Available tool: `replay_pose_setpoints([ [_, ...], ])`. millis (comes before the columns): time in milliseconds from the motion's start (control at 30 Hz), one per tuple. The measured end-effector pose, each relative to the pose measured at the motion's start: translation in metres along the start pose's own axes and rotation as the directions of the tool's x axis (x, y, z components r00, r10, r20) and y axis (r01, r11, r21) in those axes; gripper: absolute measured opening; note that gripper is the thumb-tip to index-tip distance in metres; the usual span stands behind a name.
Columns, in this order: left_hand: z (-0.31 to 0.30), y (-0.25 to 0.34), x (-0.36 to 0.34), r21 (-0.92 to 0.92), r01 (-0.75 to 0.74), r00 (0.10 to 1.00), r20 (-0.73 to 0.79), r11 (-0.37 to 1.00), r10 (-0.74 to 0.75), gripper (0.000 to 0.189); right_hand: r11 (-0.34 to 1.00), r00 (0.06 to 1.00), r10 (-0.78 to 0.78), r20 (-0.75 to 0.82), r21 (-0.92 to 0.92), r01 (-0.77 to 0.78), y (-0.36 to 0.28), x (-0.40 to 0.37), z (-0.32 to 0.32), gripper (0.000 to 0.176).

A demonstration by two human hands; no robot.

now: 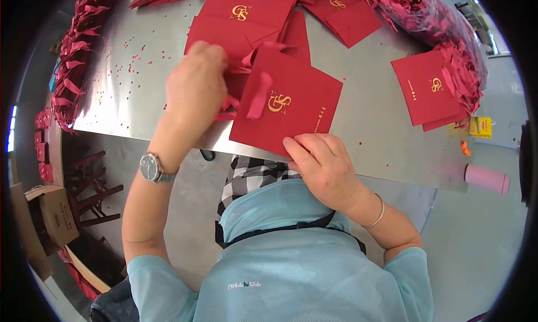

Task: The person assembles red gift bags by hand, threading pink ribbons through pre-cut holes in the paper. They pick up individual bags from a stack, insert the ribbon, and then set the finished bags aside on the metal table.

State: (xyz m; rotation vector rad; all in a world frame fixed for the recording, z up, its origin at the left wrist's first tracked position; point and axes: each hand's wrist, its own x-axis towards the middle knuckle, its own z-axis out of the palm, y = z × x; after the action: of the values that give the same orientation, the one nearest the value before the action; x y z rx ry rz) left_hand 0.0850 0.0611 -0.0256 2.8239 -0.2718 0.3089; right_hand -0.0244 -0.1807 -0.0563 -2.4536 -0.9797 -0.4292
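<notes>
A red paper gift bag [297, 92] with gold lettering lies tilted over the near edge of the metal table. My right hand [325, 168] grips its lower corner, with the thumb and fingers at the edge. At the bag's left side, my left hand [197, 86] is closed, knuckles up, where a pink ribbon [258, 96] loops out of the bag; the fingertips are hidden beneath the hand. Just behind lie more red bags [241, 16], stacked flat and partly covered by the one I hold.
Bundled ribboned bags [73, 70] line the table's left edge. At right are a plastic-wrapped heap [431, 14], finished-looking bags [428, 89], a pink cylinder [487, 178] and a yellow box [481, 127]. Red paper dots dot the metal table [140, 106]. Stools [92, 187] and cartons [56, 215] stand left.
</notes>
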Motion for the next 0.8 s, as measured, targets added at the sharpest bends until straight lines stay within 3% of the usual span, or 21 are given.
replay_pose_setpoints([
  [33,0.001,-0.006,0.005,0.099,0.044,0.998,-0.042,0.994,-0.04,0.008,1.0,1.0,-0.001,0.003,-0.01,0.001,0.001,-0.001,0.001,0.034],
  [167,0.007,-0.011,0.008,0.074,0.163,0.987,-0.031,0.984,-0.161,0.01,0.999,1.0,-0.02,0.002,-0.025,0.02,0.001,0.001,0.0,0.036],
  [300,0.002,-0.014,0.009,0.025,0.147,0.989,-0.024,0.989,-0.146,0.011,0.999,1.0,-0.019,0.009,-0.031,0.019,0.001,0.0,0.0,0.034],
  [367,-0.006,-0.01,-0.007,-0.167,0.063,0.958,-0.266,0.984,-0.107,0.01,0.999,1.0,-0.027,0.007,-0.033,0.028,0.001,0.0,0.0,0.034],
  [433,-0.025,0.009,-0.038,-0.262,0.06,0.941,-0.308,0.963,-0.142,0.009,0.999,1.0,-0.019,-0.007,-0.037,0.018,0.001,-0.001,0.001,0.036],
  [533,-0.034,0.034,-0.102,-0.315,0.197,0.98,0.081,0.929,-0.181,0.017,0.999,0.997,-0.024,-0.076,-0.038,0.021,0.0,-0.002,0.005,0.036],
  [567,-0.024,0.037,-0.117,-0.346,0.18,0.984,0.079,0.921,-0.162,0.018,0.999,0.996,-0.042,-0.079,-0.031,0.04,0.002,-0.002,0.006,0.035],
  [600,-0.021,0.046,-0.123,-0.432,0.271,0.962,0.109,0.86,-0.249,0.018,0.998,0.995,-0.052,-0.087,-0.036,0.049,0.003,-0.005,0.006,0.034],
  [633,-0.017,0.045,-0.125,-0.421,0.258,0.966,0.086,0.869,-0.245,0.018,0.999,0.993,-0.042,-0.11,0.015,0.044,0.002,-0.004,0.004,0.04],
  [733,-0.003,0.052,-0.115,-0.588,0.334,0.931,0.082,0.736,-0.357,0.025,0.999,0.989,-0.053,-0.141,0.001,0.054,0.001,-0.009,0.003,0.036],
  [800,0.007,0.057,-0.107,-0.688,0.306,0.927,0.058,0.658,-0.371,0.023,0.998,0.982,-0.064,-0.18,-0.038,0.058,0.002,-0.015,0.005,0.035],
])
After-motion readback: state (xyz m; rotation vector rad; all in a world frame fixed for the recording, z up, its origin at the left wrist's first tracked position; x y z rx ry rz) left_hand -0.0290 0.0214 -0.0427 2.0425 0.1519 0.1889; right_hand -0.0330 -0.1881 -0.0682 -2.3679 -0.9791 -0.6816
